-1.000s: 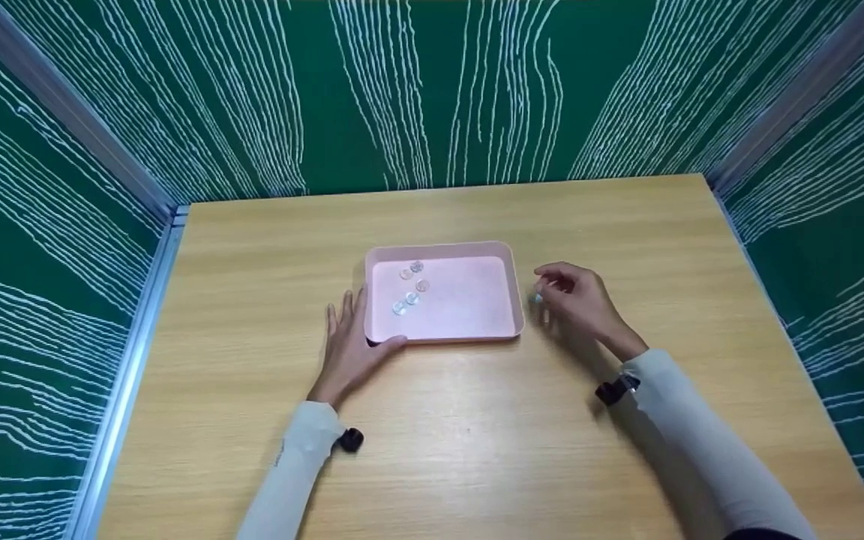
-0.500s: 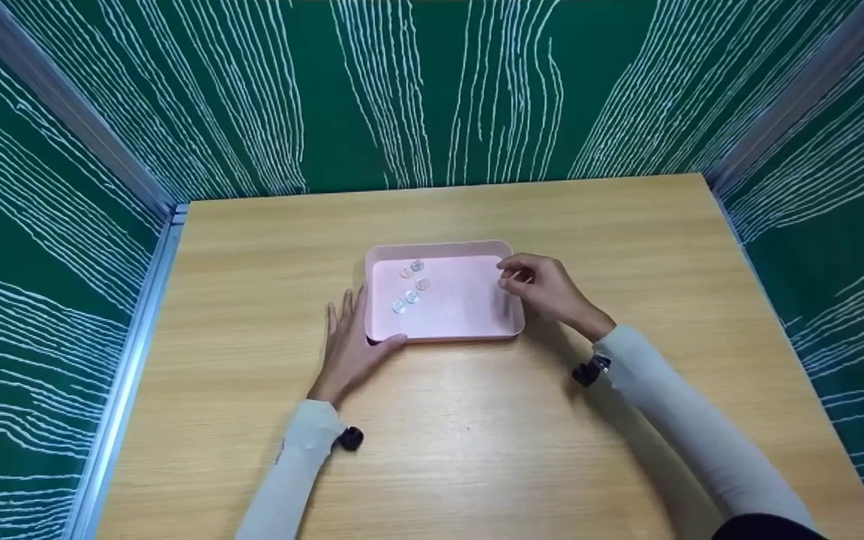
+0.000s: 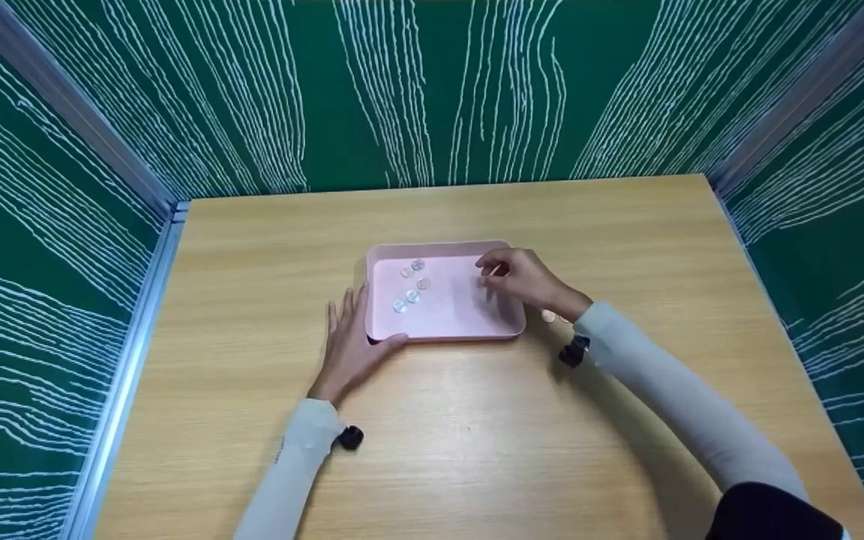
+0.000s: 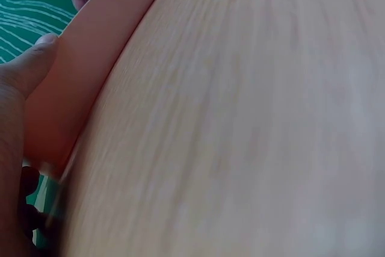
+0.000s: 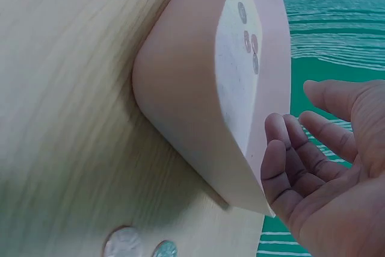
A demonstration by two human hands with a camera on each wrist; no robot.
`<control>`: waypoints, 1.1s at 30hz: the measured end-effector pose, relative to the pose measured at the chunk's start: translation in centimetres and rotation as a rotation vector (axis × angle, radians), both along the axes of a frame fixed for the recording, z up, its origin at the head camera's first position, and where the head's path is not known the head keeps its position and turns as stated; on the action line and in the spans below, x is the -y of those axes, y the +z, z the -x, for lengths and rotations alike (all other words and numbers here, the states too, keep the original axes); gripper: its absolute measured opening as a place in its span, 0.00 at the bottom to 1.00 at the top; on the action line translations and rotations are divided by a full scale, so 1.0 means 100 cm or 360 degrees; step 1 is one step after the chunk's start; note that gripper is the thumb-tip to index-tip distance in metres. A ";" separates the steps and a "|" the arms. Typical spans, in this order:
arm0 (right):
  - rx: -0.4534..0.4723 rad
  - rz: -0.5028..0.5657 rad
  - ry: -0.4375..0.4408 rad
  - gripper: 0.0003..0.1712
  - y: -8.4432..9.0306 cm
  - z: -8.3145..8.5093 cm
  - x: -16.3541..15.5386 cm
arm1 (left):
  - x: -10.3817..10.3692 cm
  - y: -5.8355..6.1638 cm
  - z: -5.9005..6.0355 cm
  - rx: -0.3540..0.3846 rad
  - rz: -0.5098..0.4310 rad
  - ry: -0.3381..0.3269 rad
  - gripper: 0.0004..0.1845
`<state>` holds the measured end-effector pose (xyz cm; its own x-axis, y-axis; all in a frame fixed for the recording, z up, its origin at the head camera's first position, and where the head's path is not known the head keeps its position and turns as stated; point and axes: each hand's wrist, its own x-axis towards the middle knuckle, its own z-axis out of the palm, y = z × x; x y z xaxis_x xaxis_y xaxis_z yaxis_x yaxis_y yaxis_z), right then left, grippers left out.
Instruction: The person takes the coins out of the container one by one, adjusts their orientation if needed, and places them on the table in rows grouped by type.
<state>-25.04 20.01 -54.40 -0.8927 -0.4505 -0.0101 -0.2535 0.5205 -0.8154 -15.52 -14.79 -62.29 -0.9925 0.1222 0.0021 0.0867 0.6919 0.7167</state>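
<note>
Tray [image 3: 443,330]: pale pink, plain, faintly speckled floor.
Coins [image 3: 411,285] in tray, toward 10 o'clock: silvery, some copper-tinted.
Two coins [image 5: 138,247] on table: silver-grey.
Table [image 3: 477,435]: light yellow-tan wood grain.
Walls [image 3: 432,90]: dark green with wavy white lines.
Sleeves [image 3: 672,405]: pale grey-white.
Wrist cameras [image 3: 348,438]: black.

Shallow pink tray [image 3: 443,328] flat at mid-table, five coins [image 3: 411,283] clustered inside, two coins [image 5: 138,247] outside right.

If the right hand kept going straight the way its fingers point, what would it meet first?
Probably the coins lying at the left of the pink tray. The right hand is over the tray, fingers pointing left; its height above the floor is unclear.
</note>
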 end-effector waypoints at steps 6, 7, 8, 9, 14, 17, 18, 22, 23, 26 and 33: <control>0.0008 -0.0038 0.0092 0.15 0.002 0.013 0.012 | -0.002 0.001 0.001 0.0038 -0.0007 0.0026 0.69; 0.0020 -0.0059 0.0098 0.15 0.002 0.014 0.014 | -0.002 0.000 0.001 0.0043 -0.0010 0.0026 0.69; 0.0037 -0.0075 0.0105 0.15 0.003 0.016 0.016 | -0.002 0.000 0.002 0.0046 -0.0015 0.0024 0.69; 0.0049 -0.0091 0.0114 0.15 0.004 0.018 0.018 | -0.002 0.000 0.002 0.0048 -0.0020 0.0023 0.69; 0.0064 -0.0161 0.0189 0.16 0.007 0.023 0.029 | -0.001 0.000 0.001 0.0033 -0.0033 0.0032 0.69; 0.0024 -0.0238 0.0217 0.16 0.007 0.025 0.037 | -0.001 0.000 0.000 0.0020 -0.0024 0.0035 0.69; 0.0014 -0.0270 0.0221 0.16 0.007 0.026 0.040 | -0.001 -0.001 0.000 0.0019 -0.0026 0.0035 0.69; -0.0003 -0.0375 0.0257 0.17 0.005 0.030 0.049 | -0.001 -0.001 -0.001 0.0031 -0.0029 0.0047 0.69; 0.0008 -0.0386 0.0271 0.17 0.004 0.031 0.051 | -0.001 -0.001 -0.001 0.0031 -0.0028 0.0052 0.69; 0.0032 -0.0379 0.0330 0.18 0.001 0.034 0.057 | -0.001 -0.002 -0.002 0.0026 -0.0022 0.0059 0.69; -0.0037 -0.0369 0.0481 0.17 -0.004 0.041 0.066 | 0.000 -0.001 0.000 -0.0016 0.0021 0.0020 0.69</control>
<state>-29.11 13.45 -54.82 -0.7209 -0.6819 -0.1235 -0.4412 0.5890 -0.6771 -15.56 -14.80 -62.38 -0.9939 0.1096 0.0106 0.0850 0.7026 0.7065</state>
